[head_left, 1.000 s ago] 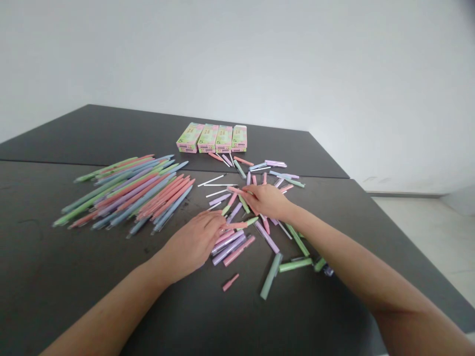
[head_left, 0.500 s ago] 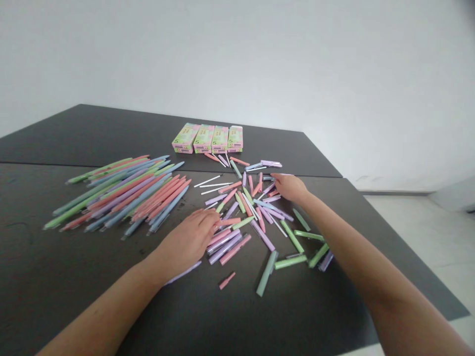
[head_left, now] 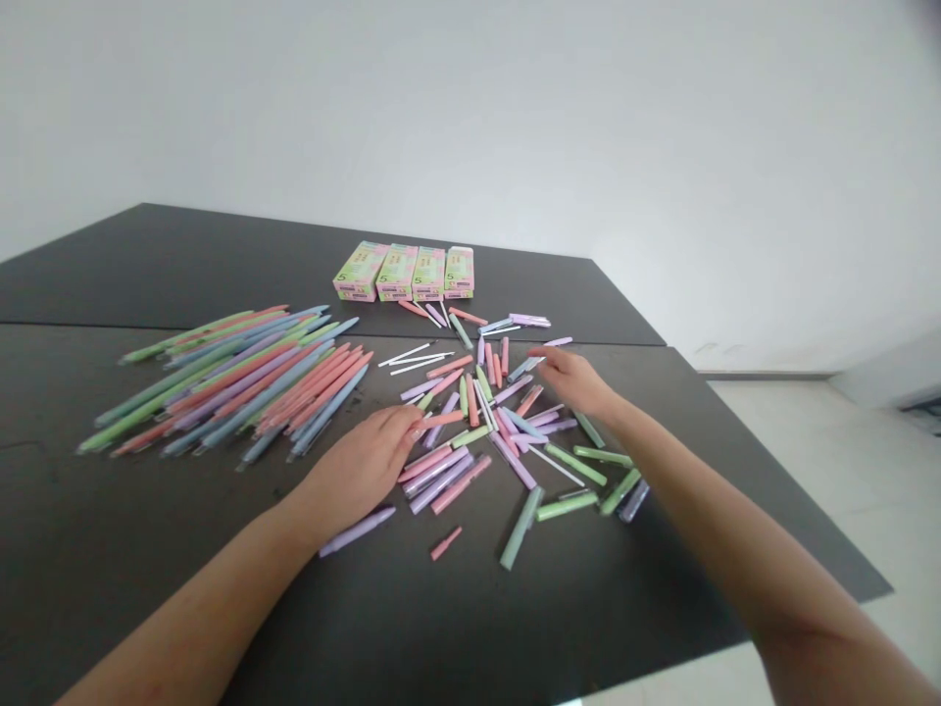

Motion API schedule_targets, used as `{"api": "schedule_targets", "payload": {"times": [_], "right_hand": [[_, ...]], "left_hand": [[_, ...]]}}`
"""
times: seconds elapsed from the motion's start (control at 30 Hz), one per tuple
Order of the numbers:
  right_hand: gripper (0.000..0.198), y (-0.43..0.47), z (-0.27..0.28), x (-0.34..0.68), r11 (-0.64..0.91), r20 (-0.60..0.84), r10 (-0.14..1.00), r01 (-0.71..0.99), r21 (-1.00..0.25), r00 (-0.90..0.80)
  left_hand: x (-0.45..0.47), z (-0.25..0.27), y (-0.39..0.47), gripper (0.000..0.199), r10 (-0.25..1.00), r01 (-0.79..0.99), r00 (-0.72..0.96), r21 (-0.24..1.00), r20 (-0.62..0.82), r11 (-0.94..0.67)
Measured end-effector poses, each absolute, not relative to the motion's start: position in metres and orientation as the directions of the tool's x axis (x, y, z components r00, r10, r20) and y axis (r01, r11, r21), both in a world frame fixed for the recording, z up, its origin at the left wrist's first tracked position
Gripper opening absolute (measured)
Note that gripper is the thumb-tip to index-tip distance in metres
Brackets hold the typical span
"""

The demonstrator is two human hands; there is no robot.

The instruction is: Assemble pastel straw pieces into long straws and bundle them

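My left hand (head_left: 371, 456) is closed at the left side of a scattered heap of pen parts, with an orange pen barrel (head_left: 444, 418) sticking out of its fingertips to the right. Below its wrist lies a purple pen (head_left: 358, 532). At the far right of the heap, my right hand (head_left: 577, 380) has its fingers bent together and pointing down. A blue-grey pen part (head_left: 520, 370) is right by its fingertips; whatever they pinch is hidden. Around both hands lie pink, purple and green barrels (head_left: 565, 506) and thin white refills (head_left: 485, 404).
Long assembled-looking pens (head_left: 242, 378) in several colours form a pile on the left of the dark table (head_left: 147, 608). Several pink and green boxes (head_left: 428, 273) stand in a row at the back. A small pink piece (head_left: 446, 542) lies in front, and a wall (head_left: 470, 118) rises behind.
The whole view has shifted slightly. My left hand keeps its orange barrel. By my right fingertips, the blue-grey part has turned from lying crosswise to a slant, and small parts nearby have moved.
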State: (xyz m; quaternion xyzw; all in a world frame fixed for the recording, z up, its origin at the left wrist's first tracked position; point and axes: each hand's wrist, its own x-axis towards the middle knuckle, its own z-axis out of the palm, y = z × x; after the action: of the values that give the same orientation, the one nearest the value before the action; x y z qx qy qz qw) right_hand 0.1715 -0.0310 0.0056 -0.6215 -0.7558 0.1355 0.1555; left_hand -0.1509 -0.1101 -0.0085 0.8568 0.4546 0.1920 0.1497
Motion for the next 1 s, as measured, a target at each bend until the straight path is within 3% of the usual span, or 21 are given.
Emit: {"api": "schedule_targets", "payload": {"times": [0.1, 0.23, 0.43, 0.53, 0.73, 0.87, 1.0], "right_hand": [[0.041, -0.034, 0.018, 0.190, 0.063, 0.117, 0.993, 0.838, -0.542, 0.001], [0.042, -0.054, 0.035, 0.196, 0.016, 0.085, 0.995, 0.785, -0.620, 0.047], [0.041, -0.095, 0.042, 0.164, 0.045, -0.052, 0.994, 0.792, -0.609, -0.097], [0.041, -0.110, 0.043, 0.139, 0.160, -0.057, 0.969, 0.788, -0.595, -0.240], [0.042, -0.124, 0.037, 0.088, 0.383, -0.086, 0.901, 0.872, -0.305, -0.425], [0.044, -0.121, 0.022, 0.076, 0.376, -0.112, 0.918, 0.925, -0.057, -0.380], [0.043, -0.115, 0.013, 0.082, 0.311, -0.099, 0.947, 0.950, 0.033, -0.307]], "left_hand": [[-0.151, -0.008, -0.109, 0.034, 0.866, 0.726, 0.467, 0.481, 0.179, -0.491], [-0.152, -0.004, -0.107, 0.036, 0.910, 0.742, 0.394, 0.540, 0.127, -0.397], [-0.155, -0.003, -0.105, 0.040, 0.949, 0.728, 0.289, 0.615, 0.128, -0.305], [-0.156, -0.002, -0.105, 0.037, 0.959, 0.684, 0.250, 0.677, 0.131, -0.271], [-0.155, 0.002, -0.109, 0.037, 0.960, 0.658, 0.237, 0.703, 0.147, -0.270], [-0.155, 0.001, -0.109, 0.037, 0.956, 0.619, 0.240, 0.733, 0.167, -0.283], [-0.154, -0.001, -0.109, 0.036, 0.948, 0.596, 0.278, 0.747, 0.152, -0.294]]}}
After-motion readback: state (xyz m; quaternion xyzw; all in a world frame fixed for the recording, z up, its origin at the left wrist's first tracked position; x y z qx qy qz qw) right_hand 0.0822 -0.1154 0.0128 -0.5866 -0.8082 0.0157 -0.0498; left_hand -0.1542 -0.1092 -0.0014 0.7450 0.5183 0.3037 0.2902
